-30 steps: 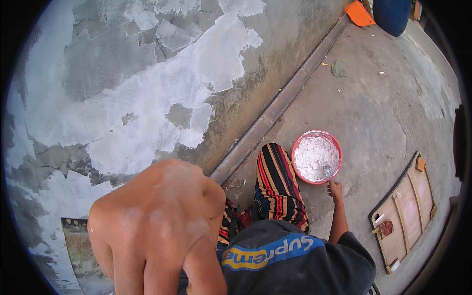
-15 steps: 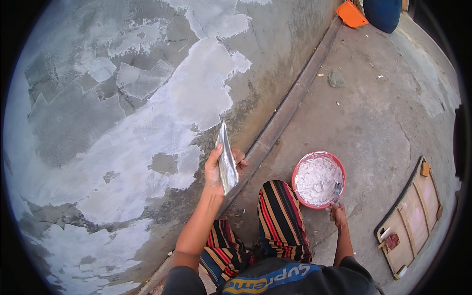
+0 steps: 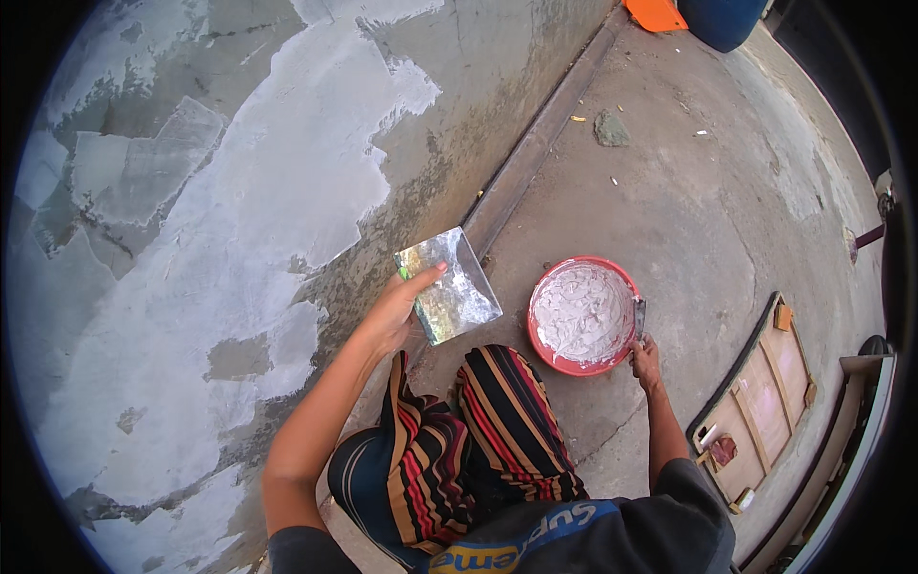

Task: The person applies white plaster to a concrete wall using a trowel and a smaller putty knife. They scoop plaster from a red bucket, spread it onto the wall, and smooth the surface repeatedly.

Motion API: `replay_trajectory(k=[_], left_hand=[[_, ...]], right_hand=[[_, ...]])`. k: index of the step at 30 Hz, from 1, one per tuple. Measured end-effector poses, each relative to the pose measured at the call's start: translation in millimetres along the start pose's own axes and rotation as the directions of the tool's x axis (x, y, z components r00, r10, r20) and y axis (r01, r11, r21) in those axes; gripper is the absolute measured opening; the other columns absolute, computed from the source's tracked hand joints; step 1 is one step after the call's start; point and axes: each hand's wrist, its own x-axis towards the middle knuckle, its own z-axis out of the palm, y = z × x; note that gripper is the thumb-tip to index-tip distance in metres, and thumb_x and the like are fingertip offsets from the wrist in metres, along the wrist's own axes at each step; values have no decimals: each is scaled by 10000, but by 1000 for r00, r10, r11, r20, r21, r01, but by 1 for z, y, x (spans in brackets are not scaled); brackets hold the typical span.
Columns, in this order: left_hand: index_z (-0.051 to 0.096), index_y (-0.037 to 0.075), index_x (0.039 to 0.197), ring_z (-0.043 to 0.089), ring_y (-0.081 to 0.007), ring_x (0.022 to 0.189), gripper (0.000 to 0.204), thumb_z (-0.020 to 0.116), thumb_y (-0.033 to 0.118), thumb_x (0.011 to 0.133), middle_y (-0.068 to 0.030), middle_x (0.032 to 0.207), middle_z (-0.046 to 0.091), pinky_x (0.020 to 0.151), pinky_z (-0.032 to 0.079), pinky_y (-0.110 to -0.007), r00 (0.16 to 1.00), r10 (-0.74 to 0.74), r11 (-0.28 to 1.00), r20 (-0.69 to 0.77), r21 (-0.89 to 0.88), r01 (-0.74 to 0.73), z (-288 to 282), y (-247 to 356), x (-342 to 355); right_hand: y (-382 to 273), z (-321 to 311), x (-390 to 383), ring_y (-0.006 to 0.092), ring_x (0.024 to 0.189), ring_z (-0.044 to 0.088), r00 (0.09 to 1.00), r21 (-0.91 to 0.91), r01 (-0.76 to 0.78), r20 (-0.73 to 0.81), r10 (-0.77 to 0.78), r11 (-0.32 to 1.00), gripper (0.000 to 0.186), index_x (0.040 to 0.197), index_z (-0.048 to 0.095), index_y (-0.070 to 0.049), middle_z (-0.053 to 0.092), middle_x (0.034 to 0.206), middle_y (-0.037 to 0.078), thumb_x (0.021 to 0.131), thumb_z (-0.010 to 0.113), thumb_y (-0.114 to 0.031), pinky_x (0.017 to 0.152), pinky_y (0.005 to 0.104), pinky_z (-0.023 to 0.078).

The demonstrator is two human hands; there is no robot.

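Head view, sole camera. Left hand (image 3: pixel 390 311): clamped on a plate (image 3: pixel 459 292), thumb pressed over the face, other fingers mostly hidden behind it. Plate: thin, flat, four-cornered, metallic, with white smears toward its right side and yellow-green marks toward its left; held raised at a slant, left of the basin and apart from it. Whether it touches the wall, cannot tell.

Right hand (image 3: pixel 646 362): fingers closed around the handle of a scraper (image 3: pixel 640 318). Scraper: dark blade pointing away from the person, at the right edge of the basin; contact with the rim, cannot tell.

Basin (image 3: pixel 580 367): red, round, on the floor (image 3: pixel 708 210), just beyond the knees and to the right. Contents: white paste (image 3: pixel 581 311), ridged, spread nearly across the basin.

Wall (image 3: pixel 449 115): grey, at left, with broad white patches, ragged-edged. Ledge (image 3: pixel 531 158): narrow, along the wall's foot. Stone (image 3: pixel 610 129): greyish, lying on the floor near the ledge. Board (image 3: pixel 755 407): at right, flat, pale, dark-edged, crossed by wooden strips. Dustpan (image 3: pixel 656 13): orange, top edge. Barrel (image 3: pixel 724 21): blue, just beside the dustpan, partly cut off. Trousers (image 3: pixel 507 421): striped, knees bent.
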Motion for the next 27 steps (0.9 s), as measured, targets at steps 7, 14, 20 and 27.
replay_trajectory(k=[7, 14, 20, 27], left_hand=[[525, 6, 1278, 641, -247, 1098, 385, 563, 235, 972, -131, 1199, 647, 974, 501, -417, 998, 25, 882, 53, -471, 3, 57, 31, -20], [416, 71, 1395, 548, -208, 1231, 409, 468, 279, 1048, -79, 1348, 553, 1043, 431, -411, 845, -151, 674, 512, -572, 467, 189, -17, -13], [409, 63, 1398, 533, -210, 1258, 423, 423, 318, 1061, -82, 1359, 548, 1072, 417, -429, 881, -350, 741, 318, -481, 468, 168, -49, 9], [404, 83, 1413, 549, -227, 1248, 421, 424, 309, 1058, -91, 1358, 553, 1068, 423, -423, 860, -326, 726, 392, -479, 493, 176, -47, -3]], right_hand=[[-49, 14, 56, 95, 444, 473, 975, 39, -39, -217, 46, 998, 202, 1027, 537, -45, 526, 611, 13, 929, 617, -203, 350, 255, 321], [14, 15, 147, 99, 421, 473, 895, 347, 144, -446, 28, 927, 248, 982, 478, -80, 501, 583, 8, 928, 649, -252, 327, 258, 314], [-65, 55, 130, 113, 428, 485, 885, 149, 50, -464, 25, 988, 464, 1066, 522, -44, 500, 585, 18, 885, 727, -418, 360, 293, 358], [-9, 26, 158, 117, 419, 490, 831, -350, 87, -491, -262, 933, 481, 1075, 491, -19, 641, 685, 73, 891, 724, -398, 339, 287, 350]])
